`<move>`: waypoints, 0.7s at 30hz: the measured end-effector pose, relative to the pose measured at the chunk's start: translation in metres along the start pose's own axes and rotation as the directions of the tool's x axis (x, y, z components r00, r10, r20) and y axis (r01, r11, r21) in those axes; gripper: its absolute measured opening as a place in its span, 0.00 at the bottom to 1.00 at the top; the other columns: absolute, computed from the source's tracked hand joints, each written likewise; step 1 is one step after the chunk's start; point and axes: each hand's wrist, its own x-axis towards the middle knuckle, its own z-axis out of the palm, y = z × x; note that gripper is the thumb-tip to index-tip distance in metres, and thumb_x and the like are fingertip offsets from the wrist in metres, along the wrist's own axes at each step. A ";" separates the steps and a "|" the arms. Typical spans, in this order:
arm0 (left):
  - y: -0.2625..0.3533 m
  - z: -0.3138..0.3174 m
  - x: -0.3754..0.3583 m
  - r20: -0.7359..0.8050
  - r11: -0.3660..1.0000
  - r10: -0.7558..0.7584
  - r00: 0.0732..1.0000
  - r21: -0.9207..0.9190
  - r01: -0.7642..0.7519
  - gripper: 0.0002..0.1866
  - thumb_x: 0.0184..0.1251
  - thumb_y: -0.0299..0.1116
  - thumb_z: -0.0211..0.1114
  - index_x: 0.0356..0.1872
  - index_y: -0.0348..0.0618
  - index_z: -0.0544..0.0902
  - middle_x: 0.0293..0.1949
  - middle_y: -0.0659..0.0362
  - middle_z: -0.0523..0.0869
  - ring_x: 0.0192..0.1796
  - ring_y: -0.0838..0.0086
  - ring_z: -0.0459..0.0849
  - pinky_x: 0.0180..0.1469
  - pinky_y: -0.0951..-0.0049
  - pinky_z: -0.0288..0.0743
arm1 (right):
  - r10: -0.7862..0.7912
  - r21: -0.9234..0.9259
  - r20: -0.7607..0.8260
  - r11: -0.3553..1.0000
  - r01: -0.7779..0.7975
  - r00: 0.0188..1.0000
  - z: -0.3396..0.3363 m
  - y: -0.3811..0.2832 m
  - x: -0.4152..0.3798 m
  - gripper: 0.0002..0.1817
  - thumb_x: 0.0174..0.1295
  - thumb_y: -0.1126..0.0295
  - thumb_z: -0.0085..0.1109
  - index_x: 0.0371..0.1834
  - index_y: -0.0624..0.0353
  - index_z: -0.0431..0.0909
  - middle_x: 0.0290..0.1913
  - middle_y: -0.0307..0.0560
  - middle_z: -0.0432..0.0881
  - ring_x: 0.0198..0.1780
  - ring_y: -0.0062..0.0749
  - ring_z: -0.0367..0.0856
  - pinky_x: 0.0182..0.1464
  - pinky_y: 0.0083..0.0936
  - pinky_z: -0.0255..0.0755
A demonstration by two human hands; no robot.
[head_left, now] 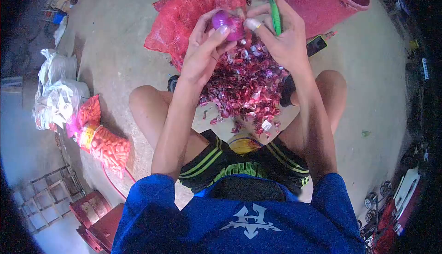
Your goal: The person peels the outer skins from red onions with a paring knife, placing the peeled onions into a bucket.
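A purple onion (234, 29), smooth and shiny, sits in the fingers of my left hand (202, 47), thumb pressed on its near side. My right hand (285, 35) grips a small knife by its green handle (275, 14), with the blade tilted up and away to the left. A whitish cover wraps the tip of my right thumb, which is right beside the onion. Below both hands, a heap of dry purple onion skins (251, 81) spreads over the floor between my legs. Behind the onion stand red mesh sacks (184, 17) filled with onions.
A large pinkish-red tub (317, 5) stands at the back right, with a phone (316, 46) on the floor near it. White sacks (62, 86) and a bag of carrots (110, 148) are at left. A dark red stool (103, 224) is at lower left; wheeled items line the right edge.
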 end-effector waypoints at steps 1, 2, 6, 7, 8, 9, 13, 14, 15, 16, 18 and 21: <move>0.001 -0.001 0.000 -0.019 0.999 -0.041 0.999 0.025 0.041 0.28 0.78 0.36 0.67 0.74 0.46 0.70 0.63 0.55 0.84 0.64 0.67 0.85 0.63 0.62 0.83 | -0.003 0.002 0.002 1.000 0.003 1.000 0.001 0.002 0.001 0.32 0.64 0.74 0.70 0.73 0.62 0.72 0.45 0.36 0.90 0.36 0.14 0.77 0.42 0.16 0.73; 0.002 -0.001 -0.001 -0.020 0.999 -0.038 0.999 0.026 0.038 0.28 0.78 0.36 0.67 0.74 0.46 0.70 0.63 0.55 0.84 0.64 0.67 0.85 0.63 0.62 0.83 | -0.052 -0.004 -0.027 0.999 0.052 0.998 0.002 0.004 0.003 0.31 0.65 0.75 0.69 0.72 0.62 0.72 0.44 0.38 0.89 0.39 0.18 0.80 0.45 0.20 0.75; 0.002 0.000 -0.001 0.146 0.992 -0.116 0.982 -0.033 0.122 0.26 0.81 0.45 0.62 0.73 0.45 0.72 0.64 0.54 0.83 0.62 0.65 0.87 0.60 0.63 0.84 | -0.100 -0.010 -0.065 0.995 0.099 0.993 0.004 0.004 0.003 0.27 0.67 0.76 0.65 0.70 0.61 0.73 0.44 0.44 0.88 0.49 0.29 0.86 0.56 0.30 0.78; 0.001 -0.001 -0.001 0.161 0.990 -0.114 0.980 -0.065 0.126 0.26 0.82 0.45 0.60 0.73 0.45 0.72 0.64 0.53 0.83 0.61 0.63 0.87 0.61 0.63 0.84 | -0.098 -0.011 -0.064 0.995 0.098 0.993 0.003 0.004 0.003 0.27 0.67 0.76 0.65 0.70 0.61 0.73 0.44 0.44 0.88 0.49 0.29 0.86 0.56 0.30 0.78; 0.000 -0.001 -0.001 0.159 0.990 -0.115 0.981 -0.067 0.127 0.26 0.82 0.45 0.60 0.73 0.45 0.72 0.64 0.53 0.83 0.61 0.63 0.87 0.61 0.63 0.84 | -0.084 -0.061 -0.076 0.995 0.080 0.994 0.001 0.003 0.003 0.27 0.68 0.78 0.63 0.71 0.63 0.70 0.47 0.45 0.85 0.51 0.27 0.84 0.56 0.27 0.77; -0.001 -0.001 -0.001 0.190 0.986 -0.090 0.978 -0.120 0.115 0.27 0.82 0.45 0.60 0.74 0.45 0.71 0.65 0.52 0.82 0.61 0.62 0.87 0.61 0.62 0.84 | -0.073 -0.110 -0.089 0.992 0.063 0.993 0.000 0.002 0.004 0.27 0.70 0.81 0.60 0.72 0.64 0.67 0.51 0.46 0.83 0.54 0.25 0.81 0.56 0.25 0.76; 0.003 0.005 -0.005 0.240 0.899 -0.097 0.966 -0.396 0.189 0.31 0.81 0.42 0.59 0.79 0.48 0.65 0.67 0.49 0.80 0.63 0.59 0.86 0.61 0.61 0.83 | -0.023 -0.231 -0.214 0.973 -0.028 0.977 -0.007 0.001 0.008 0.26 0.70 0.78 0.61 0.71 0.63 0.69 0.52 0.47 0.85 0.54 0.27 0.83 0.57 0.25 0.76; 0.005 0.009 -0.006 0.240 0.899 -0.096 0.966 -0.395 0.188 0.31 0.81 0.42 0.59 0.79 0.48 0.65 0.67 0.49 0.80 0.63 0.59 0.86 0.61 0.61 0.83 | 0.035 -0.132 -0.278 0.988 -0.075 0.960 -0.011 0.005 0.011 0.26 0.70 0.77 0.62 0.71 0.62 0.70 0.52 0.47 0.85 0.54 0.27 0.83 0.56 0.25 0.77; 0.008 0.013 -0.008 0.242 0.896 -0.036 0.970 -0.422 0.139 0.32 0.81 0.42 0.59 0.81 0.50 0.62 0.68 0.49 0.80 0.63 0.59 0.86 0.62 0.60 0.83 | 0.099 -0.030 -0.334 0.993 -0.115 0.937 -0.015 0.011 0.013 0.26 0.69 0.76 0.63 0.71 0.61 0.72 0.52 0.47 0.86 0.54 0.28 0.84 0.56 0.25 0.78; 0.010 0.014 -0.009 0.242 0.889 0.024 0.970 -0.449 0.090 0.34 0.80 0.43 0.59 0.82 0.51 0.60 0.68 0.49 0.79 0.64 0.59 0.86 0.62 0.60 0.83 | 0.045 -0.082 -0.381 0.993 -0.082 0.923 -0.022 0.018 0.018 0.27 0.69 0.75 0.64 0.71 0.60 0.72 0.52 0.47 0.87 0.53 0.28 0.85 0.55 0.26 0.79; 0.005 -0.006 -0.004 0.263 0.911 0.021 0.964 -0.402 0.090 0.34 0.80 0.40 0.60 0.82 0.53 0.59 0.68 0.50 0.80 0.64 0.59 0.85 0.63 0.59 0.83 | 0.029 -0.192 -0.292 0.977 -0.088 0.956 -0.036 0.023 0.016 0.27 0.67 0.75 0.65 0.70 0.60 0.73 0.48 0.46 0.87 0.51 0.28 0.85 0.55 0.28 0.79; 0.004 -0.011 0.002 0.172 0.956 0.051 0.984 -0.295 0.002 0.34 0.79 0.34 0.64 0.81 0.54 0.61 0.67 0.53 0.80 0.65 0.62 0.85 0.65 0.58 0.82 | 0.161 -0.114 0.020 0.981 -0.158 0.987 -0.043 0.032 0.011 0.25 0.70 0.72 0.66 0.69 0.62 0.75 0.53 0.45 0.87 0.53 0.24 0.83 0.59 0.28 0.77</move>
